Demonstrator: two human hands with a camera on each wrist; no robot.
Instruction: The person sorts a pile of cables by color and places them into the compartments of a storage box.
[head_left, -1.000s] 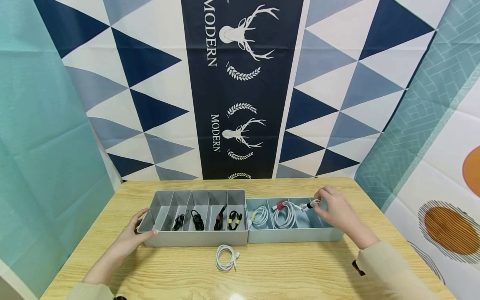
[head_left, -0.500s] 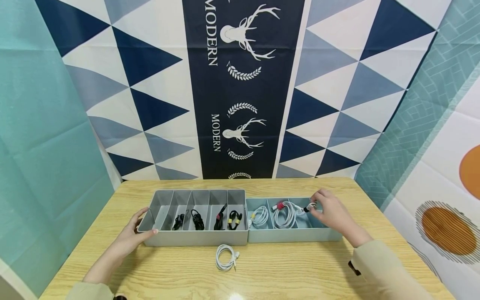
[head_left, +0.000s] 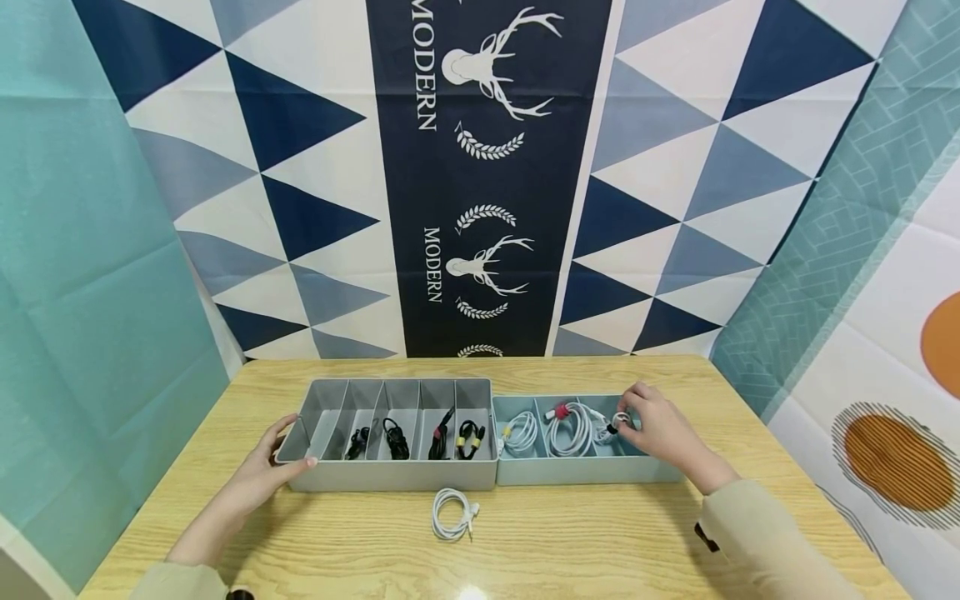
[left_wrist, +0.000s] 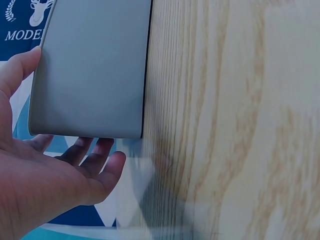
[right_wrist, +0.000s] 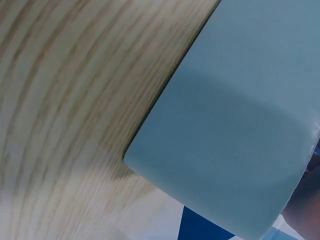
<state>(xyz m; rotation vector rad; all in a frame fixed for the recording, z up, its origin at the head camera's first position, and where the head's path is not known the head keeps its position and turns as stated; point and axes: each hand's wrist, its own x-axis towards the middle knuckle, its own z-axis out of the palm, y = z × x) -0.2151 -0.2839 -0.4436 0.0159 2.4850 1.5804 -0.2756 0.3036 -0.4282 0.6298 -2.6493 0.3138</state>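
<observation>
My right hand (head_left: 663, 427) pinches a coiled white cable (head_left: 602, 434) with a black tie, low inside the light blue divided box (head_left: 585, 472) toward its right side. My fingertips partly cover that coil. At the left end of the grey divided box (head_left: 390, 477), my left hand (head_left: 258, 475) grips it, the thumb at the front rim and the other fingers round the end wall. In the left wrist view those fingers (left_wrist: 102, 150) bend against the end of the box. The right wrist view shows mostly the blue box's outer wall (right_wrist: 225, 135), with the hand barely in sight.
Black cables (head_left: 395, 440) lie in several grey compartments. White coils with yellow (head_left: 521, 433) and red (head_left: 573, 432) ties fill the first two blue compartments. One loose white coil (head_left: 452, 515) lies on the wooden table (head_left: 360, 542) before the boxes. A patterned cloth (head_left: 487, 275) hangs behind.
My right hand has moved slightly left and down, lowering the black-tied white cable into the blue box. My left hand stays on the grey box's end.
</observation>
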